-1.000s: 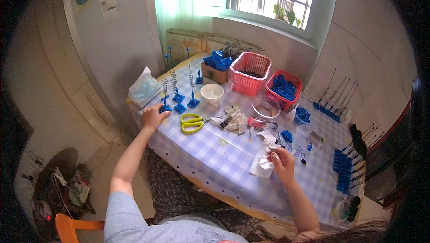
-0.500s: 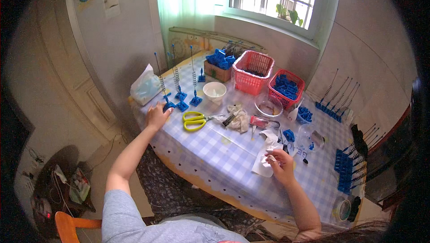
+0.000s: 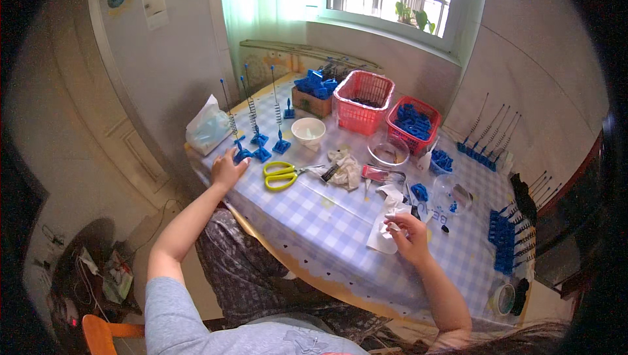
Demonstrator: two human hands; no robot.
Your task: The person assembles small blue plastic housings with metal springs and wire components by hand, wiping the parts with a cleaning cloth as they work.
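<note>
A small room with pale walls and a bright window holds a table (image 3: pixel 314 224) covered in a blue-and-white checked cloth, seen from above the seated person.

At the table's left corner lies a clear plastic bag of white tissue (image 3: pixel 207 126). Just beside it, along the left edge, stand three blue plastic bases with upright wire springs (image 3: pixel 260 151). The left hand (image 3: pixel 227 170) rests at that edge, fingers spread and loose, fingertips touching the nearest blue base; it grips nothing.

A little toward the middle lies a pair of yellow-handled scissors (image 3: pixel 281 176), and behind it a white round bowl (image 3: pixel 308 130). A crumpled whitish rag (image 3: pixel 345 168) sits just right of the scissors. At the far edge are a cardboard box of blue parts (image 3: pixel 315 92), a tall pink plastic basket (image 3: pixel 363 101) and a lower red basket filled with blue plastic pieces (image 3: pixel 412 121), with a clear round dish (image 3: pixel 388 149) in front of them.

Near the front edge, right of centre, the right hand (image 3: pixel 409 236) is curled, its fingertips pinching the edge of a white crumpled tissue (image 3: pixel 386 227) that lies on the cloth. What small piece, if any, sits inside the pinch is too small to tell.

Along the right edge stand a row of blue bases with thin dark wires (image 3: pixel 504 244), and another such row (image 3: pixel 484 152) lines the far right corner.
</note>
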